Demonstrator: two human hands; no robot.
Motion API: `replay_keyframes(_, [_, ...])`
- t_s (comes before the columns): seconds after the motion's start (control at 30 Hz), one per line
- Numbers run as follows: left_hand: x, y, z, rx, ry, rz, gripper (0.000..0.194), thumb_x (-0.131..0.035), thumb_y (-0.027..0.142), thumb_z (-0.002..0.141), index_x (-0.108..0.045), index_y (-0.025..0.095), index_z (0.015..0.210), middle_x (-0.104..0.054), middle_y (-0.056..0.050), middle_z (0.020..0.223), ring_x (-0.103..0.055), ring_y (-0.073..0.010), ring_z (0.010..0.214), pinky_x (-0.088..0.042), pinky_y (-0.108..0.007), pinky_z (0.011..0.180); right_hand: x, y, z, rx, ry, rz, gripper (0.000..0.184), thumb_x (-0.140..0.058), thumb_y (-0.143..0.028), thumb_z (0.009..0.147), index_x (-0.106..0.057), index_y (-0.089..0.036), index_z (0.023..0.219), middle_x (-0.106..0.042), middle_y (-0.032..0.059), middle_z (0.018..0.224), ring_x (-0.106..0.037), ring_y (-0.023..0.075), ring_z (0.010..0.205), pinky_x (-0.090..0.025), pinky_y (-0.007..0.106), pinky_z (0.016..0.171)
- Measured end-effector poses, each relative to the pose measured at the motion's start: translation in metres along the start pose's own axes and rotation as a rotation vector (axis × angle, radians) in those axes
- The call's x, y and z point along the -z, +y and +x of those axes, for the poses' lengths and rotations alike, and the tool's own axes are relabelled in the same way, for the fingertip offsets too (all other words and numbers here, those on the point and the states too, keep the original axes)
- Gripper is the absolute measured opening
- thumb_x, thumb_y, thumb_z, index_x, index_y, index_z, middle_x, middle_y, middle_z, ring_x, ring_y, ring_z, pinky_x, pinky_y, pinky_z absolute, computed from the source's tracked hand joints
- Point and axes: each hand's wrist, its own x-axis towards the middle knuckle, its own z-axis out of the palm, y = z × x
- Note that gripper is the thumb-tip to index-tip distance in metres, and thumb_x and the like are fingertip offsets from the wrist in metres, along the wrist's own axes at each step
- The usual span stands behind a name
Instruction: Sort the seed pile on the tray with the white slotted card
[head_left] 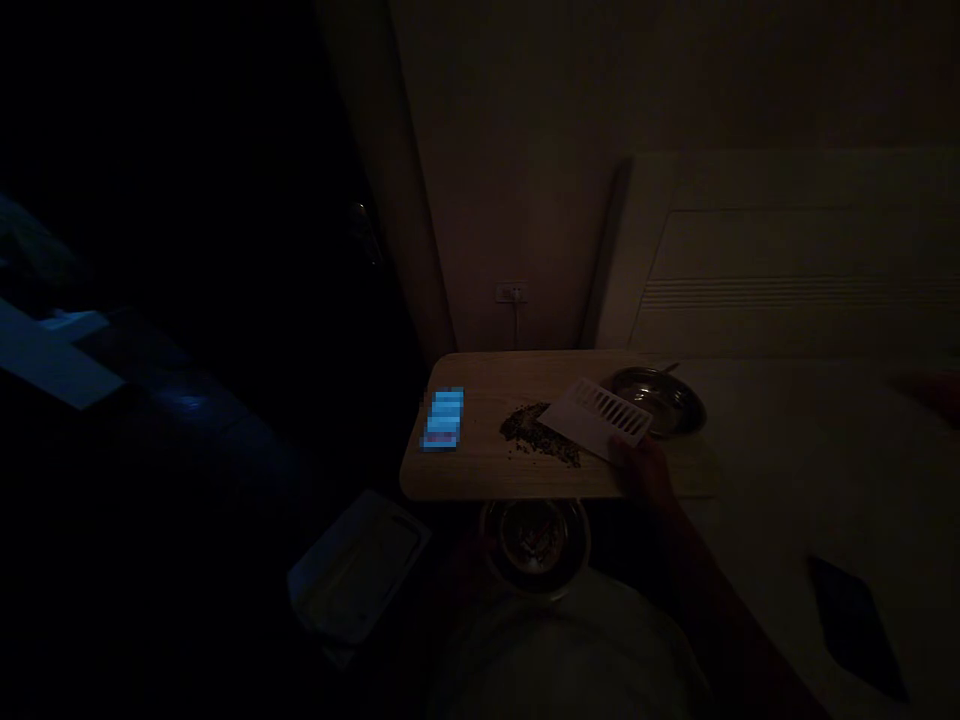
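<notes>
My right hand (643,470) grips the near right corner of a white slotted plastic board (589,425), tilted over the table. Its left edge meets a loose pile of small dark seeds or grains (536,432) spread on the wooden tabletop (480,475). Below the table's front edge, above my lap, is a round bowl (577,570) with bits inside. My left hand (480,555) shows only faintly in the dark, closed at this bowl's left rim. A shiny metal bowl (675,410) with a handle sticking up stands behind the board at right.
A lit phone (444,420) lies on the table's left side. Lower left is a pale container (360,565). A dark flat object (855,625) lies on the pale bed (772,480) at right. A wall socket (511,292) holds a plugged cord behind the table. The room is very dark.
</notes>
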Motion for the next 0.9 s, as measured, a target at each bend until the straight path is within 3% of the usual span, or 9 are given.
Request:
replay_keyframes(0.17, [-0.001,-0.001,0.000,0.005,0.018,0.007,0.059,-0.075,0.019,0.065,-0.068,0.020,0.124,-0.072,-0.013,0.124,-0.050,-0.0430,0.133,-0.031,-0.054,0.113,0.000,-0.001,-0.001,-0.007,-0.008,0.016,0.037,-0.083,-0.039,0.067,-0.073,-0.022,0.099,-0.078,0.0070,0.102,-0.070,0.0249,0.087,-0.054,0.039,0.082])
replay_keyframes(0.33, [-0.006,0.000,0.001,-0.017,0.013,0.002,0.045,-0.079,0.019,0.067,-0.074,0.022,0.112,-0.074,-0.011,0.115,-0.054,-0.0408,0.129,-0.037,-0.049,0.110,0.001,-0.001,0.001,-0.008,0.019,-0.008,0.036,-0.085,-0.040,0.064,-0.074,-0.022,0.093,-0.078,0.0069,0.098,-0.070,0.0247,0.083,-0.055,0.040,0.080])
replay_keyframes(0.53, [-0.024,0.011,-0.004,-0.002,-0.005,0.016,0.035,-0.063,0.036,0.093,-0.061,0.022,0.125,-0.062,-0.010,0.129,-0.063,-0.0251,0.110,-0.055,-0.046,0.089,-0.002,-0.005,-0.002,-0.012,-0.015,-0.017,0.036,-0.085,-0.042,0.066,-0.074,-0.022,0.094,-0.078,0.0072,0.096,-0.070,0.0245,0.080,-0.055,0.039,0.077])
replay_keyframes(0.73, [-0.044,0.024,-0.013,0.026,-0.036,0.019,0.032,-0.062,0.036,0.094,-0.062,0.023,0.123,-0.062,-0.010,0.130,-0.063,-0.0248,0.109,-0.055,-0.044,0.089,0.000,0.001,0.002,0.002,-0.021,-0.016,0.038,-0.085,-0.042,0.065,-0.074,-0.022,0.095,-0.078,0.0067,0.098,-0.070,0.0247,0.084,-0.054,0.040,0.081])
replay_keyframes(0.9, [-0.049,0.028,-0.014,0.027,-0.042,0.023,0.032,-0.062,0.036,0.094,-0.063,0.024,0.123,-0.062,-0.009,0.130,-0.063,-0.0251,0.110,-0.055,-0.044,0.089,-0.001,0.002,0.002,0.044,0.018,-0.047,0.039,-0.084,-0.045,0.066,-0.073,-0.022,0.096,-0.078,0.0080,0.098,-0.069,0.0264,0.085,-0.055,0.041,0.080])
